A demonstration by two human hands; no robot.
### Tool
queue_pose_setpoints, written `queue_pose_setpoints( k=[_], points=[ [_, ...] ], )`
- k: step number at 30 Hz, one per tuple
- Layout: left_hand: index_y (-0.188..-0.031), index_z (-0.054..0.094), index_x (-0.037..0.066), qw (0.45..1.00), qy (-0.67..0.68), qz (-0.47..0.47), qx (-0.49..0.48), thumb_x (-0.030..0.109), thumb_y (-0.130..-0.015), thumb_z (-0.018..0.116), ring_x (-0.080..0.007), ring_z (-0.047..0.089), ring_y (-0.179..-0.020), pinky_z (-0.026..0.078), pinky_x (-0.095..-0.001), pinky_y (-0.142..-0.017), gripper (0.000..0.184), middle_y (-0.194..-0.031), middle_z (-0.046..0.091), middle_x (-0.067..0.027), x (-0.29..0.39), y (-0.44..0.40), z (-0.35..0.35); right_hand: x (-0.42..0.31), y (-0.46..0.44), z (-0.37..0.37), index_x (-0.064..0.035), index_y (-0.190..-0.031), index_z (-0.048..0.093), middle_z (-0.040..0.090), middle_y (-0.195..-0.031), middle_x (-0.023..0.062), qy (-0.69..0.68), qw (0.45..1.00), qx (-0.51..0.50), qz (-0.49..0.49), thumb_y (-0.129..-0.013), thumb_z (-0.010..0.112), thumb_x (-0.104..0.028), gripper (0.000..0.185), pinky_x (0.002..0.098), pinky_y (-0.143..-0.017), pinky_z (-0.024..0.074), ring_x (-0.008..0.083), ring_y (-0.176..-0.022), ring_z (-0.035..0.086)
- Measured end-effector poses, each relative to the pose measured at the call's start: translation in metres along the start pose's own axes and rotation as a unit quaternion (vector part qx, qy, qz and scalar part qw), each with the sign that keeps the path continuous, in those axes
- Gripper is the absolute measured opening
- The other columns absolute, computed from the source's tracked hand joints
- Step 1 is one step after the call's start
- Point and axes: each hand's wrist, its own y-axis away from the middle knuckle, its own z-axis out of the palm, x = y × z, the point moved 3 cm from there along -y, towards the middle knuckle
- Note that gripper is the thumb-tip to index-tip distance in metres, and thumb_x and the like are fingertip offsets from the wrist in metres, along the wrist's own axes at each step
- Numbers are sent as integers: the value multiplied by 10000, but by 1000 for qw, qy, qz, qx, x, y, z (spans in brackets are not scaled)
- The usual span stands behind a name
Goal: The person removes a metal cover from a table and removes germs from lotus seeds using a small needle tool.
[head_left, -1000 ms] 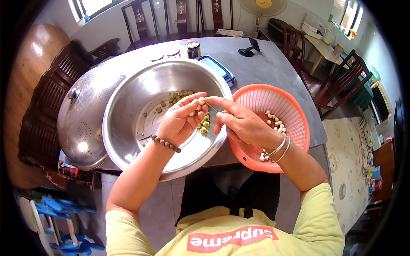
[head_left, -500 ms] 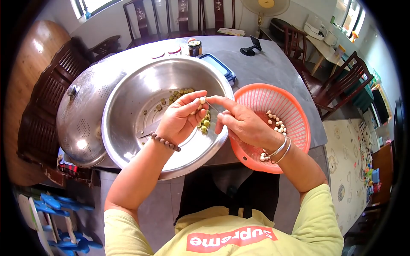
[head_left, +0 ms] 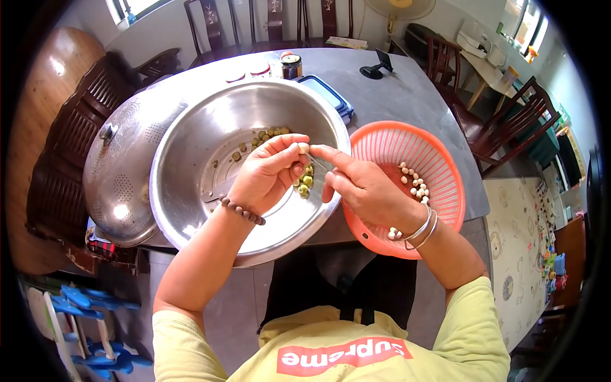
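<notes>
Above a wide steel basin point(head_left: 248, 105), my left hand point(head_left: 262, 175) pinches a pale lotus seed point(head_left: 303, 148) between thumb and fingertips. The other left fingers curl in, and whether they hold more seeds is unclear. My right hand point(head_left: 369, 188) is closed on a thin metal needle point(head_left: 321, 163), its index finger stretched to the seed. The needle's near end is hidden in the right fingers, and its tip meets the seed. Below my hands, green lotus seeds point(head_left: 305, 183) lie in the basin. Several peeled white seeds point(head_left: 417, 183) rest in an orange colander point(head_left: 453, 172) under my right wrist.
A flat blade-like tool point(head_left: 221, 190) lies in the basin, partly behind my left wrist. Left of it leans a perforated steel lid point(head_left: 118, 184). Behind stand jars point(head_left: 291, 66), a blue-rimmed container point(head_left: 328, 95) and a small black stand point(head_left: 377, 67) on the grey table point(head_left: 407, 95).
Both hands stay together at the seed, with only small shifts of the fingers. The left wrist has moved slightly left, and the view has shifted a little.
</notes>
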Motion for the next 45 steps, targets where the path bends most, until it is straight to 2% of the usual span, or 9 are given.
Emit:
queue_pose_setpoints(
  k=[19, 28, 31, 34, 40, 45],
  points=[
    [-1026, 551, -8, 1000, 9, -15, 5, 45, -871, 493, -111, 565, -759, 476, -213, -674, 174, -870, 595, -74, -3, 0, -1, 9, 0, -2, -12, -1289, 363, 560, -733, 36, -65, 998, -11, -14, -874, 386, -74, 420, 219, -716, 415, 83, -724, 504],
    [-1007, 556, -9, 998, -58, 25, 0, 50, -869, 501, -109, 567, -757, 476, -221, -689, 160, -867, 595, -66, 0, 3, 3, 11, 2, -2, -15, -1297, 358, 568, -733, 37, -87, 996, -11, -9, -871, 380, -65, 430, 215, -715, 418, 86, -713, 525],
    [-1033, 550, -19, 997, -64, 32, -23, 47, -877, 484, -134, 587, -811, 493, -226, -718, 182, -930, 599, -92, 0, 3, 1, 10, 2, -3, -12, -1295, 359, 570, -727, 43, -70, 997, -9, -16, -869, 380, -62, 430, 220, -712, 425, 87, -707, 530],
    [-1043, 547, -21, 999, -27, 14, -43, 52, -879, 482, -140, 590, -817, 496, -227, -725, 191, -932, 598, -94, -1, 2, 0, 7, 3, -3, -12, -1293, 363, 572, -724, 48, -50, 998, -1, -25, -865, 385, -61, 431, 230, -712, 434, 91, -704, 535],
    [-1074, 533, -26, 1000, 12, -11, -4, 79, -876, 498, -121, 567, -785, 484, -215, -696, 226, -891, 589, -73, -3, 1, 0, 1, 3, -4, -23, -1285, 378, 573, -724, 58, -40, 999, 6, -27, -863, 389, -64, 424, 241, -714, 441, 99, -704, 541],
    [-1111, 513, -37, 999, 44, -26, -18, 58, -888, 462, -148, 584, -801, 503, -230, -717, 247, -926, 595, -102, -5, 1, -3, 1, 2, -4, -25, -1282, 381, 572, -723, 61, -48, 999, 4, -23, -868, 391, -73, 417, 243, -713, 440, 99, -708, 539]
  ],
)
